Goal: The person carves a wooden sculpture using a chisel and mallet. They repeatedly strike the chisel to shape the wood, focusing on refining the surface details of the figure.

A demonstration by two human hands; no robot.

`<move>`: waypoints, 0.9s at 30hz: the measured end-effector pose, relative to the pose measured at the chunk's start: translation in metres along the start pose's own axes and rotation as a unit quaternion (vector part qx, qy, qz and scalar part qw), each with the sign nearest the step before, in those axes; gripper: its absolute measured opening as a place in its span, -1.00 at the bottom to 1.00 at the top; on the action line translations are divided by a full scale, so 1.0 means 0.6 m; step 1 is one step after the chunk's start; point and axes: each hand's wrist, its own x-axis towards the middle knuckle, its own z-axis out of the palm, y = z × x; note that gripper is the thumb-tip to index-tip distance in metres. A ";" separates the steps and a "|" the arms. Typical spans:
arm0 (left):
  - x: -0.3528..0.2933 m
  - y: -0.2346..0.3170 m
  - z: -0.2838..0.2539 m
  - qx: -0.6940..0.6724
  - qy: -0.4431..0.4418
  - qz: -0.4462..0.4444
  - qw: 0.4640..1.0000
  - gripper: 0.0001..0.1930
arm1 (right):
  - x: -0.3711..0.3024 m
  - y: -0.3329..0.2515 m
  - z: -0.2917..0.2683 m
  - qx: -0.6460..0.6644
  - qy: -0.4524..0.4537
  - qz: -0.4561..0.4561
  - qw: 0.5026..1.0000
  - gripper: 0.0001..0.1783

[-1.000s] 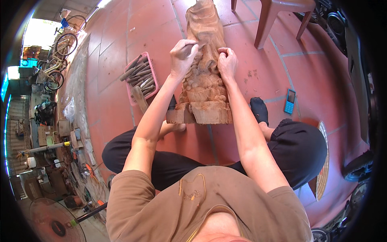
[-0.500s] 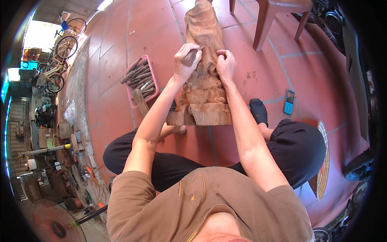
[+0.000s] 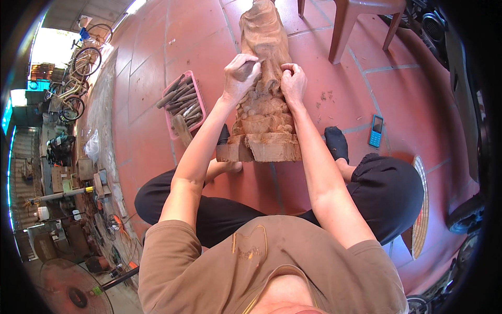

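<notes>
Carving (image 3: 265,39) flanked
A tool (image 3: 244,71) is gripped in left hand (image 3: 238,83); right hand (image 3: 294,85), grip unclear, is curled alongside, likely for steadiness.

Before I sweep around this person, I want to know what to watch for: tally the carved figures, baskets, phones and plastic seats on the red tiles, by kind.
Carved wooden figure: 1
Pink basket: 1
Blue phone: 1
Brown plastic seat, partly out of view: 1
Total: 4
</notes>
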 end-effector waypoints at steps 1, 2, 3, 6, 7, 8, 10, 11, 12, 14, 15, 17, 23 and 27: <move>0.011 0.003 0.002 0.020 0.004 0.041 0.999 -0.85 | 0.004 -0.001 0.000 0.005 0.000 0.001 1.000 -0.81; 0.008 -0.005 0.007 0.001 0.017 0.015 1.000 -0.84 | 0.004 -0.002 -0.001 0.004 -0.002 0.002 1.000 -0.81; 0.004 -0.006 0.003 -0.004 0.012 -0.001 1.000 -0.85 | 0.004 -0.003 0.000 0.009 -0.005 0.004 1.000 -0.81; 0.000 -0.009 -0.012 0.010 -0.020 -0.007 1.000 -0.87 | 0.003 -0.001 -0.003 0.015 -0.005 0.007 1.000 -0.81; 0.008 -0.009 -0.018 0.038 -0.036 0.021 0.998 -0.89 | 0.004 -0.001 -0.002 0.014 -0.003 0.002 1.000 -0.81; 0.014 -0.008 -0.023 0.067 -0.053 0.048 0.995 -0.91 | 0.005 -0.001 -0.001 0.014 -0.002 -0.003 1.000 -0.81; 0.010 -0.008 -0.027 -0.018 -0.059 -0.071 0.996 -0.92 | 0.003 -0.002 0.001 0.002 -0.001 0.000 1.000 -0.81; 0.008 -0.009 -0.029 -0.060 -0.063 -0.131 0.988 -0.92 | 0.001 -0.003 0.003 -0.004 -0.001 0.003 1.000 -0.81; 0.010 -0.011 -0.028 -0.064 -0.050 -0.149 0.985 -0.93 | 0.006 -0.004 0.005 -0.003 0.003 -0.002 1.000 -0.81; 0.008 -0.004 -0.026 -0.077 -0.027 -0.195 0.977 -0.93 | 0.008 -0.001 0.005 -0.008 0.007 -0.005 1.000 -0.82; 0.002 -0.009 -0.025 -0.092 -0.022 -0.189 0.977 -0.93 | 0.002 0.002 0.004 -0.005 0.004 -0.001 1.000 -0.82; 0.000 -0.013 -0.024 -0.125 -0.003 -0.173 0.977 -0.94 | 0.004 -0.001 0.002 0.001 -0.001 0.000 1.000 -0.82; 0.010 -0.014 -0.008 -0.115 -0.016 -0.121 0.986 -0.88 | 0.007 -0.001 0.003 0.011 0.001 -0.005 1.000 -0.82; 0.000 -0.019 -0.012 -0.006 -0.031 0.035 0.999 -0.85 | 0.000 0.000 0.000 0.006 0.001 -0.007 1.000 -0.81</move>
